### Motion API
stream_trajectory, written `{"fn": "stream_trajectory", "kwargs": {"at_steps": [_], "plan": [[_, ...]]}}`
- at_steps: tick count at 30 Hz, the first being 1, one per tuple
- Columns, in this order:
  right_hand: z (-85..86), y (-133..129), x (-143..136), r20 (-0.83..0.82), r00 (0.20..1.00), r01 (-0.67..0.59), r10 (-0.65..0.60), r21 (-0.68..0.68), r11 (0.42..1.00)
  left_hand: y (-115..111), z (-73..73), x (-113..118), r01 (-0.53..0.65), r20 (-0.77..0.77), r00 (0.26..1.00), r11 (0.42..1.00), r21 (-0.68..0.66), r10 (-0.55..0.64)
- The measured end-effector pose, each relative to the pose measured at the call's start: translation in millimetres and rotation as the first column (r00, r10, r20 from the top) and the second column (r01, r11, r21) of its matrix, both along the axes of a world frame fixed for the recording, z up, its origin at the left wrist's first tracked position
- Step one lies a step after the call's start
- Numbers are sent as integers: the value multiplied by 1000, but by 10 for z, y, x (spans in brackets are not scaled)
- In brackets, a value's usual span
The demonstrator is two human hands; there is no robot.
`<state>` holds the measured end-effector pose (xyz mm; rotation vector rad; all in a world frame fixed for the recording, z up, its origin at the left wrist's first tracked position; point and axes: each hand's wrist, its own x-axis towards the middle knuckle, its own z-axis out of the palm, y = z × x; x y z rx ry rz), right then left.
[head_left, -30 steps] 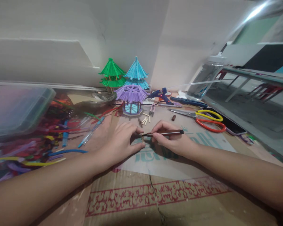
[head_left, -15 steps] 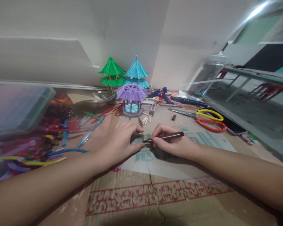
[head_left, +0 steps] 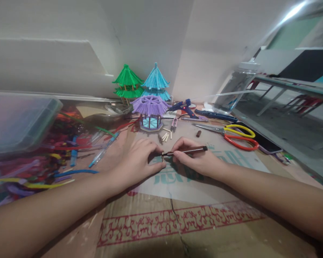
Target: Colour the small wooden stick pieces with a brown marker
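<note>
Between its thumb and forefinger, my left hand (head_left: 142,157) pinches a short small stick (head_left: 163,157) upright over the printed sheet. My right hand (head_left: 193,156) grips a dark brown marker pen (head_left: 190,151), its tip touching the stick near the upper end. Several short pale sticks (head_left: 165,137) lie just beyond the hands, with a couple of brown ones (head_left: 160,139) beside them. The brown pen cap (head_left: 198,134) rests on the sheet further right. Behind the sticks stands a small pavilion with a purple roof (head_left: 151,105).
Green (head_left: 127,80) and blue (head_left: 155,82) pavilions stand at the back. Scissors (head_left: 239,134), a phone (head_left: 266,141), a glue gun (head_left: 187,107) and a bottle (head_left: 235,87) are right. A plastic box (head_left: 21,122) and colourful pipe cleaners (head_left: 21,172) lie left.
My right hand has moved the pen tip slightly up, from the lower end of the small stick toward its upper end. My left hand has stayed nearly still.
</note>
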<state>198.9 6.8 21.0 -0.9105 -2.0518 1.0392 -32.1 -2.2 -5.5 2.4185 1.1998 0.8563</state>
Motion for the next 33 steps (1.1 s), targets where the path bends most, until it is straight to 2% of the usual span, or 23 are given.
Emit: {"fn": "stream_trajectory", "kwargs": {"at_steps": [5,10,14,17,21,24,28,33], "plan": [[-4,14,0,8,1000,6,-5,-108,994,5,-1,1,6,-32,999,1000,-6,-7],[10,7,-26,41,999,40,-35,-119,992,-16,19,10,-21,-69,997,1000,-9,20],[-4,16,-28,62,997,48,-41,-107,993,-84,100,-44,-73,-167,983,997,39,79],[-18,27,-18,50,998,40,-34,-130,991,-172,136,-89,-27,-293,955,995,97,55],[-19,35,-9,46,997,61,-55,-155,986,-307,91,-89,138,-511,860,967,215,-9],[-4,47,-18,19,997,71,-69,-153,986,-386,57,-72,224,-592,806,941,255,-31],[23,60,-36,-11,996,83,-85,-128,988,-406,18,-55,221,-615,789,934,281,-1],[25,49,-27,4,996,90,-90,-142,986,-351,-43,-22,144,-578,814,947,289,53]]}}
